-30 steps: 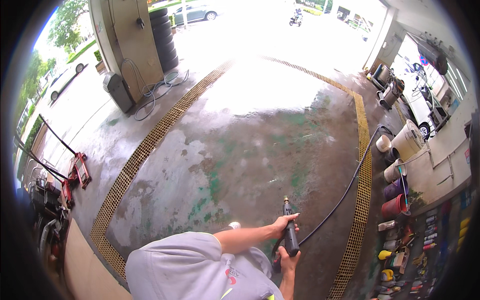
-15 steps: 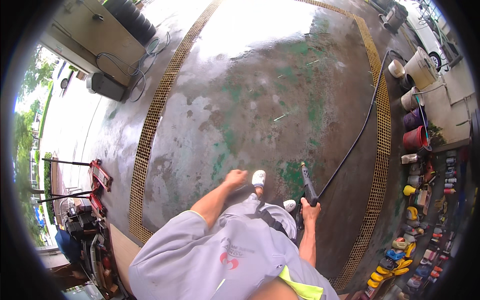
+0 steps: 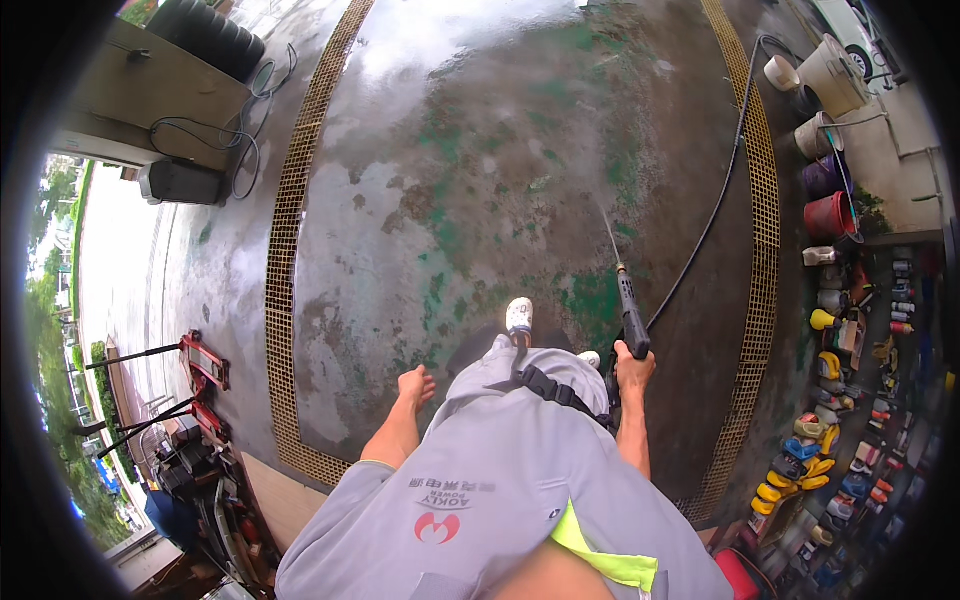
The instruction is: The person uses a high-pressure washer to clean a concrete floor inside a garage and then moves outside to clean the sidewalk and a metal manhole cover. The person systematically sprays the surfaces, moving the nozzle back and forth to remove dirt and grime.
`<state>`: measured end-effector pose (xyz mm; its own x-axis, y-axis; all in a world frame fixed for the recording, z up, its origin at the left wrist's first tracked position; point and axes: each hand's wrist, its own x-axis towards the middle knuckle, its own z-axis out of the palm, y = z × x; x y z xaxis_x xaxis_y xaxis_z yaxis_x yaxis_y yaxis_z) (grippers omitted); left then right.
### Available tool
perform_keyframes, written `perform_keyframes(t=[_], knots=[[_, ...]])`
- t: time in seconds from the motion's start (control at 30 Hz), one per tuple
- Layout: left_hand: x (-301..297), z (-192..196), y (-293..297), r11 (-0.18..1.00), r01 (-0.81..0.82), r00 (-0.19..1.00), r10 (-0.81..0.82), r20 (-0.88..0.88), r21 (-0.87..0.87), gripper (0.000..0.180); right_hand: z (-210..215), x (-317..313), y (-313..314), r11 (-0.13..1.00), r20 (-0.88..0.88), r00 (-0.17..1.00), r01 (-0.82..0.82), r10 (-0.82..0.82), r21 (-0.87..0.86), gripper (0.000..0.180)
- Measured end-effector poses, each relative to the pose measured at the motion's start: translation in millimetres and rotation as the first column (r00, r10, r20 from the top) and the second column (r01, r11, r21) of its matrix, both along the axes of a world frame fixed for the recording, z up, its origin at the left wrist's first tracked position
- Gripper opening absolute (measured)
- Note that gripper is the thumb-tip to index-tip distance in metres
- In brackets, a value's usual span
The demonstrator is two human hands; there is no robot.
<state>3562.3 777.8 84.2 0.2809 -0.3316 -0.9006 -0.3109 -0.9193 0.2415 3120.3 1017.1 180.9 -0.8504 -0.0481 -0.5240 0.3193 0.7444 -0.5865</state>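
My right hand (image 3: 635, 374) is wrapped round the handle of a black pressure washer gun (image 3: 630, 312), held out ahead of me at the right. A thin jet of water leaves its brass-coloured nozzle (image 3: 621, 268) and runs forward over the wet floor. From the grip, a dark hose (image 3: 697, 247) curves away toward the far right. My left hand (image 3: 416, 385) hangs at my left side with nothing in it, its fingers loosely bent and apart. One white shoe (image 3: 519, 315) shows in front of me; the other is mostly hidden.
Yellow floor grating (image 3: 283, 310) borders the wet green-patched concrete (image 3: 480, 200). Red floor jacks (image 3: 205, 362) stand on the left. Buckets, including a red one (image 3: 829, 214), and several power tools (image 3: 795, 465) line the right. A coiled hose (image 3: 245, 135) lies far left.
The view has moved forward over the floor. My left hand has swung back toward my body, and its fingers have loosened. A water jet now shows clearly at the nozzle.
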Motion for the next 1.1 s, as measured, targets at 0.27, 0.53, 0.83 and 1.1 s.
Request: perform_keyframes(t=[0.27, 0.53, 0.83, 1.1], knots=[[-120.5, 28.6, -66.0, 0.938, 0.254, 0.929, -0.305, -0.208, -0.238, 0.039, 1.4, -8.7, 1.6, 0.992, 0.025, 0.992, 0.127, -0.127, 0.010, 0.042], [-116.5, 42.3, -101.9, 0.951, 0.164, 0.957, -0.219, -0.193, -0.263, 0.037, -42.5, -5.9, 22.1, 0.998, -0.132, 0.990, 0.046, -0.040, 0.049, 0.034], [-57.9, 13.9, -30.8, 0.993, 0.116, 0.989, -0.118, -0.091, -0.020, 0.041, 42.8, 1.9, 57.1, 0.960, 0.127, 0.975, 0.202, -0.180, -0.191, 0.024], [-102.0, 1.3, -56.4, 0.945, 0.314, 0.946, -0.320, -0.060, -0.086, 0.033, 68.7, 8.0, 178.3, 0.661, 0.380, 0.759, 0.649, -0.528, -0.377, 0.024]])
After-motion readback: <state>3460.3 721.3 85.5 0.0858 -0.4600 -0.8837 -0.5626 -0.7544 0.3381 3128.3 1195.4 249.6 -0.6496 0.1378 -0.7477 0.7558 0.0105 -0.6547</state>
